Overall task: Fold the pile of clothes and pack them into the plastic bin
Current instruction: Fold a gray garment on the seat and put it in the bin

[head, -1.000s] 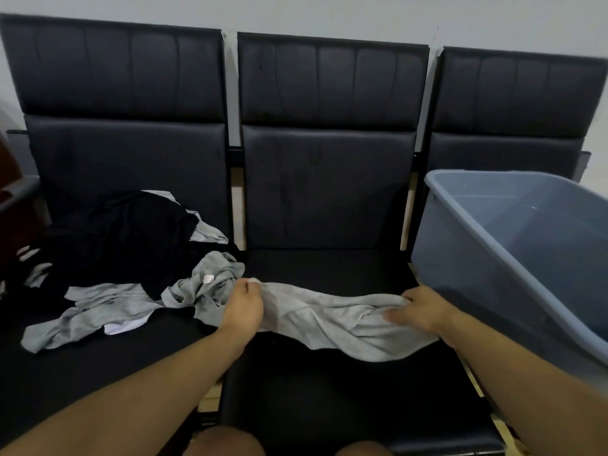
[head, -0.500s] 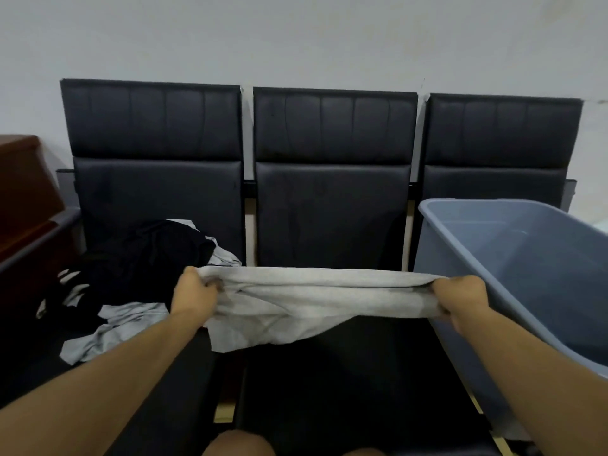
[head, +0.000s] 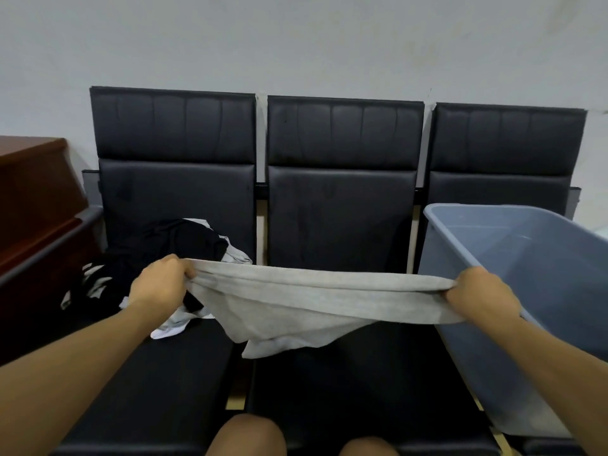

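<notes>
Left hand (head: pixel 158 284): fingers curled tight round the left end of the grey garment (head: pixel 306 304), raised above the left seat.
Right hand (head: pixel 480 294): fingers curled round the garment's right end, just beside the bin's near-left wall.
Grey garment: stretched between both hands over the middle seat (head: pixel 345 383), its loose part sagging toward the cushion.
Pile of clothes (head: pixel 171 258): black and pale pieces heaped on the left seat, far of the left hand.
Plastic bin (head: pixel 526 258): grey-blue, on the right seat, tilted.
Cabinet (head: pixel 36 199): brown wood, far left.
</notes>
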A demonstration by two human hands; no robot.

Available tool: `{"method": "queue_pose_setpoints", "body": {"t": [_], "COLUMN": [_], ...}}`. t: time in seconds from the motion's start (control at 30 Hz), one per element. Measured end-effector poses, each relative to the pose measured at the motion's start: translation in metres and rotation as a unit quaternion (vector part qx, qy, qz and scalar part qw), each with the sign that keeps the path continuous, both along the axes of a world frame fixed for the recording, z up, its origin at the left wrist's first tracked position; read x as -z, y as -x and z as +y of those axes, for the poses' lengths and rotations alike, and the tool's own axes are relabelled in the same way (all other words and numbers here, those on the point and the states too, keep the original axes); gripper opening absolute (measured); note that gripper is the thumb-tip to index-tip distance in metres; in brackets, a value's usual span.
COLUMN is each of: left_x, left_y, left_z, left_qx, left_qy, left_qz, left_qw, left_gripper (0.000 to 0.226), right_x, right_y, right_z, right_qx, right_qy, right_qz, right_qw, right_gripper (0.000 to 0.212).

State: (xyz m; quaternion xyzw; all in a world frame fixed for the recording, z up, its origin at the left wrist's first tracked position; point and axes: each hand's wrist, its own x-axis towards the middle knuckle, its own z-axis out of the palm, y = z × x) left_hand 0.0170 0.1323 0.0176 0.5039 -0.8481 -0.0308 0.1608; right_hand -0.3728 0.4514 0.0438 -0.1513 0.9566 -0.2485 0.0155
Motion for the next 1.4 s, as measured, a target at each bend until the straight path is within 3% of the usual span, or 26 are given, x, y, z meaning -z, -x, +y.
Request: {"method": "queue_pose_setpoints", "body": {"t": [0.07, 0.17, 0.2, 0.3, 0.5, 0.63, 0.7, 0.9, 1.0, 1.03, 1.17, 1.2, 1.23, 1.3, 1.4], "left_x": [-0.001, -0.005, -0.006, -0.007, -0.009, -0.004, -0.003, -0.004, -0.004, -0.003, 0.001, 0.001, 0.001, -0.001, 0.002], "left_y": [0.001, 0.006, 0.008, 0.013, 0.016, 0.011, 0.009, 0.001, -0.006, -0.01, -0.032, -0.039, -0.045, -0.053, -0.055], "left_z": [0.001, 0.004, 0.006, 0.011, 0.012, 0.008, 0.007, 0.001, -0.001, -0.002, -0.014, -0.017, -0.02, -0.021, -0.023], "left_qx": [-0.06, -0.127, -0.136, -0.136, -0.076, -0.032, -0.008, 0.063, 0.107, 0.118, 0.175, 0.21, 0.244, 0.287, 0.288], "left_qy": [-0.034, -0.099, -0.104, -0.095, -0.105, -0.107, -0.108, -0.104, -0.075, -0.061, -0.029, -0.039, -0.058, -0.103, -0.164], "left_qz": [0.036, 0.129, 0.155, 0.21, 0.193, 0.178, 0.175, 0.154, 0.102, 0.078, -0.048, -0.061, -0.07, -0.117, -0.184], "left_qw": [0.997, 0.979, 0.973, 0.963, 0.973, 0.978, 0.979, 0.981, 0.986, 0.988, 0.983, 0.975, 0.965, 0.945, 0.925], "left_gripper": [0.033, 0.027, 0.026, 0.03, 0.047, 0.049, 0.049, 0.056, 0.067, 0.071, 0.076, 0.072, 0.065, 0.05, 0.05], "right_x": [-0.005, -0.017, -0.022, -0.039, -0.041, -0.036, -0.038, -0.042, -0.04, -0.039, -0.041, -0.041, -0.043, -0.047, -0.059], "right_y": [-0.007, -0.024, -0.031, -0.053, -0.062, -0.059, -0.064, -0.081, -0.083, -0.083, -0.079, -0.075, -0.069, -0.06, -0.06], "right_z": [0.005, 0.006, 0.007, 0.007, 0.004, 0.0, -0.003, -0.017, -0.021, -0.021, -0.015, -0.012, -0.009, -0.001, 0.006], "right_qx": [-0.029, -0.113, -0.13, -0.233, -0.333, -0.35, -0.367, -0.401, -0.4, -0.395, -0.331, -0.331, -0.34, -0.31, -0.295], "right_qy": [-0.029, 0.027, 0.067, 0.051, 0.065, 0.136, 0.145, -0.035, -0.137, -0.182, -0.386, -0.435, -0.48, -0.559, -0.607], "right_qz": [-0.037, -0.148, -0.183, -0.232, -0.351, -0.416, -0.408, -0.213, -0.075, -0.033, 0.048, 0.041, 0.011, -0.095, -0.19], "right_qw": [0.999, 0.982, 0.972, 0.943, 0.873, 0.828, 0.823, 0.89, 0.903, 0.9, 0.86, 0.836, 0.809, 0.763, 0.713], "right_gripper": [0.027, 0.041, 0.043, 0.039, 0.034, 0.054, 0.042, 0.034, 0.009, 0.011, 0.065, 0.059, 0.038, 0.01, 0.009]}}
